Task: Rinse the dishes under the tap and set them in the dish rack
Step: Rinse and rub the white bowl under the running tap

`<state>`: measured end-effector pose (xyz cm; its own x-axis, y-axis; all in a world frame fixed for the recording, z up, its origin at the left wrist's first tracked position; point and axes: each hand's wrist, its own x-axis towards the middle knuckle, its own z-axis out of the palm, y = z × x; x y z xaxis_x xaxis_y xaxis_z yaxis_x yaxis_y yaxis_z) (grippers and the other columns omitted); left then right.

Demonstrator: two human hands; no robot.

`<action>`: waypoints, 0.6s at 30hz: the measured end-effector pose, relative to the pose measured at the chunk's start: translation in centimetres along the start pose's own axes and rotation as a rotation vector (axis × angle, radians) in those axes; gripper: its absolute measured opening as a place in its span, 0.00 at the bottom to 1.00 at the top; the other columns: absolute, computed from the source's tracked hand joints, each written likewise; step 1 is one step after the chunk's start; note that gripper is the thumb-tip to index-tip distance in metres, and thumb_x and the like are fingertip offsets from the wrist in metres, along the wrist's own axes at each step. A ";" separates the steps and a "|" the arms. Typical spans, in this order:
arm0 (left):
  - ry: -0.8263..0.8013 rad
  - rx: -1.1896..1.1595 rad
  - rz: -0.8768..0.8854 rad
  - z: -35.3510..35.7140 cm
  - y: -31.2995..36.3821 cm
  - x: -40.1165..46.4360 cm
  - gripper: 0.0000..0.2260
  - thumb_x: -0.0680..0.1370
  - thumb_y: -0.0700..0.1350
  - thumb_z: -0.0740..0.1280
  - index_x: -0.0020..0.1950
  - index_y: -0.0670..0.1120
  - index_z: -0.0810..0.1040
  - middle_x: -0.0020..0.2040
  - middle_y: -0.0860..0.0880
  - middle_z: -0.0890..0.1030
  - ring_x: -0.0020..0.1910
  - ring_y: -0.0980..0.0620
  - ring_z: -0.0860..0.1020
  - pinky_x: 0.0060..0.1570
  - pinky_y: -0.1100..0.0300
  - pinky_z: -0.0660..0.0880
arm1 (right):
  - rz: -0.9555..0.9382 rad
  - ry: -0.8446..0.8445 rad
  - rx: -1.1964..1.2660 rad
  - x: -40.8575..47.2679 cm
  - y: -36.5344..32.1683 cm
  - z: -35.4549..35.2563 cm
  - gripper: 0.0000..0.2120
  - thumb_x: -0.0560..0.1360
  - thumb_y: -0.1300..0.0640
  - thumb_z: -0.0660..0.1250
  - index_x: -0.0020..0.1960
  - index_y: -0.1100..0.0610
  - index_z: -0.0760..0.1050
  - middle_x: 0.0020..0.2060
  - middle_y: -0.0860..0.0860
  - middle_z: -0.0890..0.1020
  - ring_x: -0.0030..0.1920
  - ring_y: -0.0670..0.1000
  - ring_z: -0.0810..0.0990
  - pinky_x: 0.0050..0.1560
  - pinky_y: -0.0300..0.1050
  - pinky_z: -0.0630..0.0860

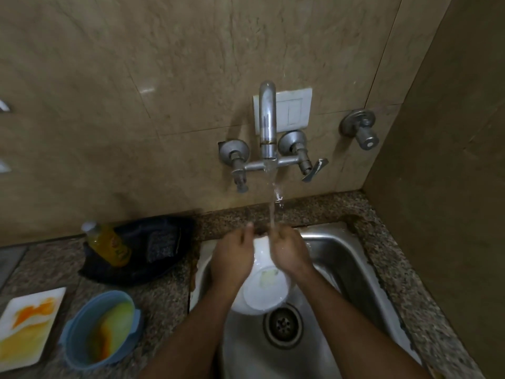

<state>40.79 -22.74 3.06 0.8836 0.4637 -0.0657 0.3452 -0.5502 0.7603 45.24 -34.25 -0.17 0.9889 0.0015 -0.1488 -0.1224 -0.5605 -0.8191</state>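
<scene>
White bowl (pixel 263 294) held tilted over the sink (pixel 341 258), base toward camera, just behind the drain (pixel 283 325). Left hand (pixel 232 258) grips its left rim, fingers curled over the far edge. Right hand (pixel 289 254) is curled on the right rim, directly under the water stream (pixel 272 212) from the tap (pixel 266 127). Bowl interior faces away, can't see it. Right fingertips blurred by water, exact hold unclear. Sink basin right of the bowl is open; left wall sits close to the left hand. On the counter (pixel 164 291) left: blue tub (pixel 102 328), stained white plate (pixel 27 329) cut off by the frame edge, yellow bottle (pixel 109 244) on a dark cloth (pixel 153 253).
</scene>
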 end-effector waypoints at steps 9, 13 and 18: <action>0.016 -0.012 -0.368 0.2 -0.2 3.2 0.23 0.82 0.53 0.55 0.55 0.37 0.81 0.56 0.37 0.82 0.55 0.39 0.79 0.58 0.51 0.75 | -0.738 0.064 -0.384 -4.4 0.7 1.9 0.24 0.81 0.53 0.51 0.76 0.58 0.63 0.75 0.54 0.65 0.77 0.52 0.60 0.76 0.51 0.55; 0.075 -0.031 -0.394 0.3 -0.1 2.4 0.22 0.82 0.53 0.55 0.57 0.36 0.80 0.57 0.37 0.81 0.56 0.38 0.78 0.55 0.55 0.72 | -0.474 0.171 -0.174 -4.2 2.6 1.9 0.25 0.82 0.50 0.51 0.78 0.53 0.57 0.77 0.46 0.55 0.78 0.50 0.53 0.77 0.44 0.48; 0.117 -0.090 -0.377 0.1 -0.3 2.3 0.23 0.83 0.53 0.55 0.55 0.35 0.81 0.56 0.36 0.81 0.55 0.38 0.79 0.56 0.52 0.74 | -0.708 0.060 -0.276 -4.2 2.6 1.8 0.26 0.82 0.51 0.51 0.79 0.55 0.56 0.78 0.50 0.57 0.79 0.49 0.52 0.77 0.52 0.53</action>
<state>42.74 -21.61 2.59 0.6566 0.6999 -0.2809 0.6044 -0.2657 0.7510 40.64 -34.22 -2.67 0.8276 0.3968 0.3971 0.5602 -0.6296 -0.5383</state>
